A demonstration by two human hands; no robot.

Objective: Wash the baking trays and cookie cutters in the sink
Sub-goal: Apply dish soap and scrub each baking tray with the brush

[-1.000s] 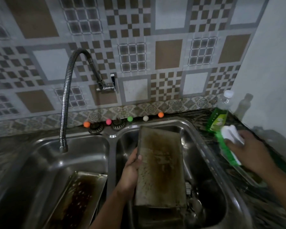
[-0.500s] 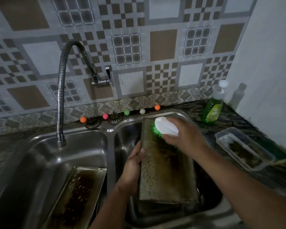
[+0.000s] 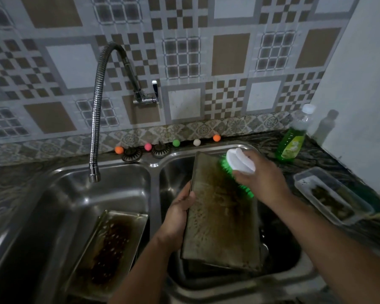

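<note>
Head view: over the right basin of the double sink (image 3: 156, 165), the left hand (image 3: 178, 216) grips the left long edge of a stained baking tray (image 3: 219, 218), tilted, its long axis running away toward the tiled wall. The right hand (image 3: 261, 176) holds a green-bristled scrub brush (image 3: 239, 163) on the tray's far right corner (basin walls sit close around it). A second baking tray (image 3: 110, 249) leans in the left basin.

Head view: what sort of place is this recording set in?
Most likely a home kitchen: a steel double sink set in a dark counter, a bendy tap on a tiled wall, and a bottle of green dish soap beside it.
</note>
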